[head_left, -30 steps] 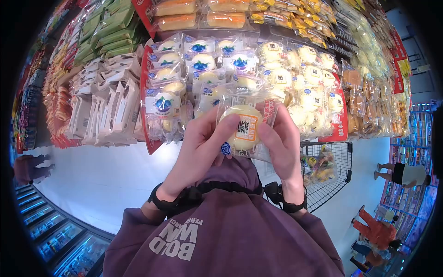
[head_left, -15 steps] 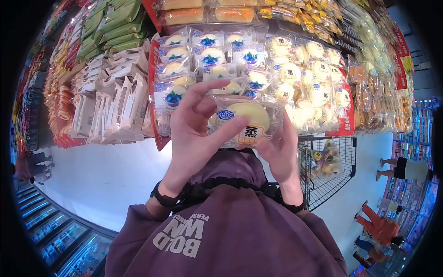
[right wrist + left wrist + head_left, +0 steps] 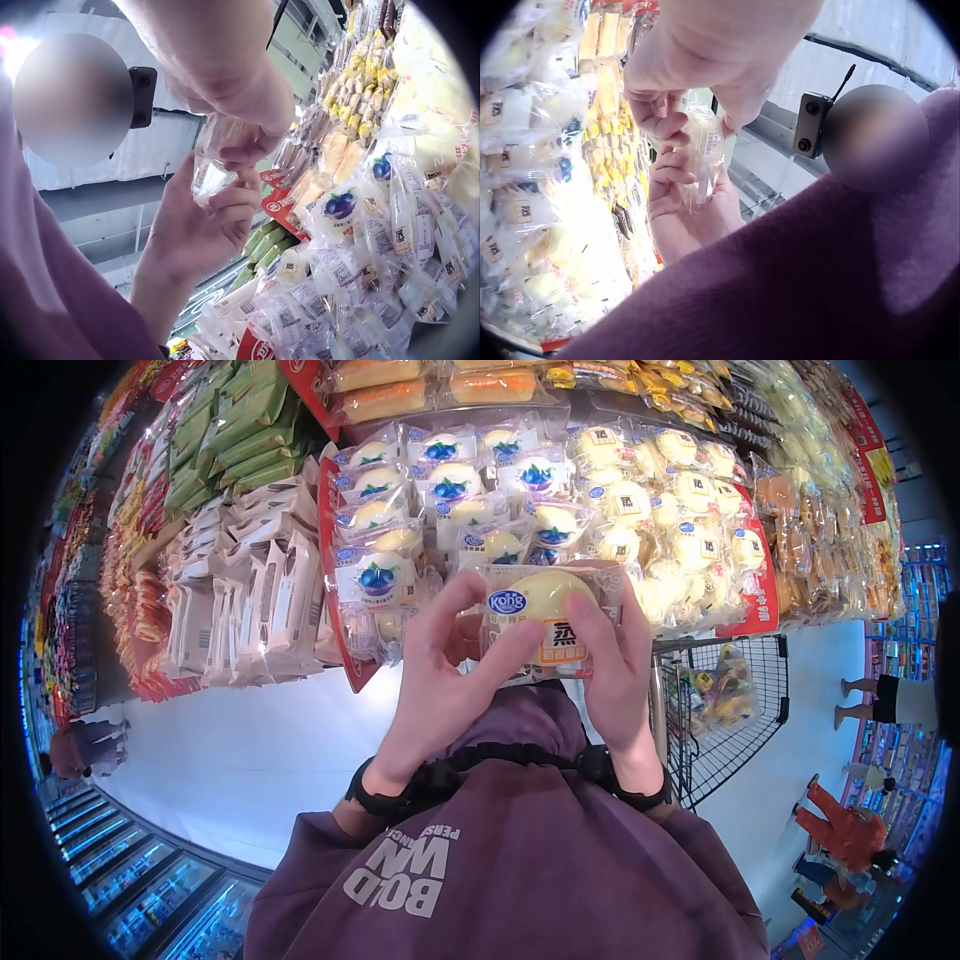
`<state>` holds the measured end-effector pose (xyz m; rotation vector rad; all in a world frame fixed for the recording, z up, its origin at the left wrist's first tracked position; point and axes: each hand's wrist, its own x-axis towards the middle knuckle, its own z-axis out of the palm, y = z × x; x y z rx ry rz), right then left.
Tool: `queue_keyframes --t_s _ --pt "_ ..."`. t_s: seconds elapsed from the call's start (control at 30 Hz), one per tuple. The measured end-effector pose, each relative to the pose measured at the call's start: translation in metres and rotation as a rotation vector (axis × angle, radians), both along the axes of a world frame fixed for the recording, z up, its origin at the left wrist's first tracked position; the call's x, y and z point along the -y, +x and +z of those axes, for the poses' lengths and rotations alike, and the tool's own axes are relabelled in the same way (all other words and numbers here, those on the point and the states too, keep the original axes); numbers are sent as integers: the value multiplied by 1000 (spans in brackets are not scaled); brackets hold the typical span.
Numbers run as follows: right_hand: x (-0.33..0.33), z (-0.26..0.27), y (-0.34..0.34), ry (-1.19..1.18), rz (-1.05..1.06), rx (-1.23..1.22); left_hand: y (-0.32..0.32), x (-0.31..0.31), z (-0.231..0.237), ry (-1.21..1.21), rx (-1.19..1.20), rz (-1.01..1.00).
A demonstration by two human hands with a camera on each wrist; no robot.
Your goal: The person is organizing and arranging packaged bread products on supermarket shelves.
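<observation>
In the head view a clear-wrapped pale round cake, with a blue Kong logo and an orange-framed label, is held at chest height. The left hand grips its left side, thumb on the front. On its right side the right hand pinches it, thumb across the front. The left wrist view shows the wrapper between both hands, with curled fingers behind it. From the right wrist, the wrapper is partly covered by fingers. Behind the hands lie rows of similar wrapped cakes and blueberry-labelled ones.
A black wire cart holding bagged goods stands at the right. Pale packets and green packets fill the shelf's left part. Red dividers edge the cake section. Freezers are at lower left; people are at far right.
The cake was turned, its logo moving from the bottom edge to the upper left. The left fingers, raised and spread half a second ago, have closed in on the packet. The right thumb has moved up its front.
</observation>
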<state>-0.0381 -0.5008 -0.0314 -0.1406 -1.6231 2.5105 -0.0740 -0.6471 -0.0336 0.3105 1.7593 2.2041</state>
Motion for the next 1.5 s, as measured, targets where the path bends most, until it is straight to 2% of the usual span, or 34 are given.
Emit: queue_keyframes --t_s 0.3,0.4,0.43,0.5,0.6,0.7,0.8,0.9,1.07,1.17,1.23,1.5 --pt "-8 6 1 72 53 206 2 -8 3 207 64 -10" --pt "-11 5 -1 100 -18 200 1 -15 1 199 98 -19" --pt "-15 5 0 107 -22 189 0 -15 1 58 59 -43" --pt "-24 1 0 118 -28 159 -2 -16 5 -226 -29 -87" --pt "-39 -7 -2 192 5 -3 -4 -31 2 41 -80 3" --pt "-57 -5 -6 380 2 -191 -10 -39 7 -6 -224 24" --pt "-75 8 -8 555 27 -216 -18 -42 10 -104 -384 4" --pt "-90 11 -13 528 57 -357 -26 -54 14 -112 -544 13" --pt "-107 6 -16 508 36 -450 -29 -70 11 -152 -675 35" --pt "-116 -1 -14 558 6 -488 -32 -79 11 -285 -801 44" --pt "-124 -2 -14 642 -11 -507 -28 -83 11 -329 -838 66" --pt "-132 2 -17 656 -18 -548 -28 -92 20 -392 -869 118"
